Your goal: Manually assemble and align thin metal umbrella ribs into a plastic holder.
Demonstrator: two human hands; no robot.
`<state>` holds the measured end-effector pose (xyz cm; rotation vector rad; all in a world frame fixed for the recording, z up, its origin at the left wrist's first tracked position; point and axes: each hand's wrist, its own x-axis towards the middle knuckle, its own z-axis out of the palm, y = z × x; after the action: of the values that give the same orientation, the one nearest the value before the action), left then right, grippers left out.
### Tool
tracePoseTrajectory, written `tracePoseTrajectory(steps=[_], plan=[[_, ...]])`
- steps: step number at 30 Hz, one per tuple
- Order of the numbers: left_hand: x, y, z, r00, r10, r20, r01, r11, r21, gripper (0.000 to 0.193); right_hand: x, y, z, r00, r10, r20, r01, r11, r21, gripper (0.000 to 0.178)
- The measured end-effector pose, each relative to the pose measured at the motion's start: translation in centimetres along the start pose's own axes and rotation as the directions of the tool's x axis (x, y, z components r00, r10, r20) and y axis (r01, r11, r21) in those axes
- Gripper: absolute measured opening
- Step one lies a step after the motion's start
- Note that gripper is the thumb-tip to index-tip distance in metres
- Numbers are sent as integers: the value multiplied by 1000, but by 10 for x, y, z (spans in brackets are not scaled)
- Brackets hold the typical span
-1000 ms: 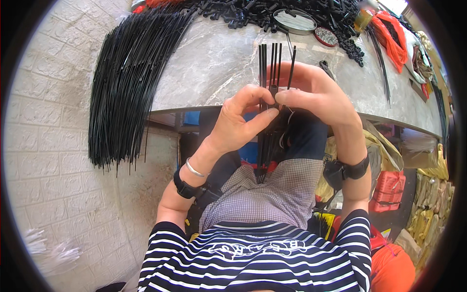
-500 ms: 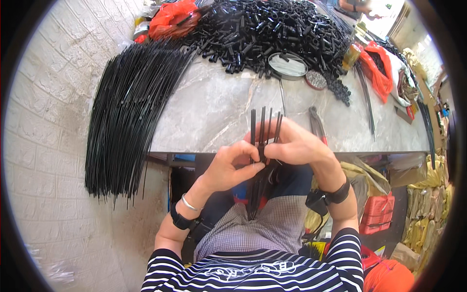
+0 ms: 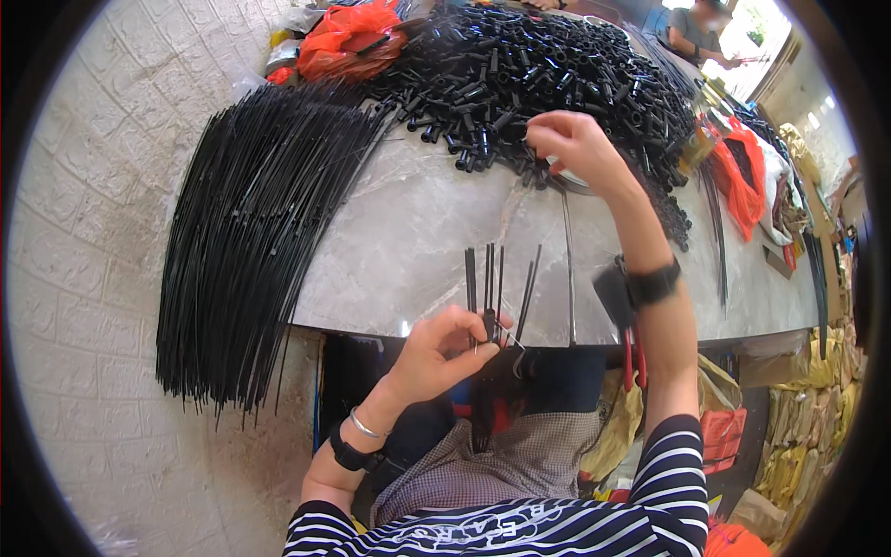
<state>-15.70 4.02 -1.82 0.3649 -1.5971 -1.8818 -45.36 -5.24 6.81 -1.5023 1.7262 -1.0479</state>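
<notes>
My left hand (image 3: 445,348) is closed on a bundle of thin black rods (image 3: 489,274), resembling umbrella ribs, just off the table's near edge. The rods fan upward from a dark fitting at my fingertips, and more hang down towards my lap. A fine wire end (image 3: 509,336) sticks out beside the fitting. My right hand (image 3: 577,148) is raised over the table, near the pile of black tubular parts (image 3: 520,74). Its fingers are curled together; anything pinched in them is too small to make out. Below that hand, a round dish (image 3: 580,186) is mostly covered.
Many long black rods (image 3: 260,232) lie at the left, overhanging the stone-patterned table (image 3: 399,251). Red-handled pliers (image 3: 635,357) show partly behind my right forearm. Red plastic bags (image 3: 351,42) sit at the back left and right. Another person (image 3: 696,37) is at the far right.
My right hand has left the rod bundle and moved up and away over the table to the pile. My left hand keeps its hold. The view has shifted slightly.
</notes>
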Motion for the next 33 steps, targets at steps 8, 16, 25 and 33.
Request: tracePoseTrajectory(steps=[8,16,25,33], plan=[[-1,-2,-4,1000,-1,-3,1,998,63,21,111,58,23,867,197,-457,-404,816,-414,67],[0,-4,-7,999,41,-2,-41,998,43,22,115,73,-2,911,177,-373,-218,973,-71,51],[-7,1,10,998,70,7,-70,997,42,24,-8,-15,-36,943,45,-330,46,963,264,38],[-6,9,35,989,140,53,-141,990,23,20,-129,-63,-39,920,-153,-362,223,961,162,37]])
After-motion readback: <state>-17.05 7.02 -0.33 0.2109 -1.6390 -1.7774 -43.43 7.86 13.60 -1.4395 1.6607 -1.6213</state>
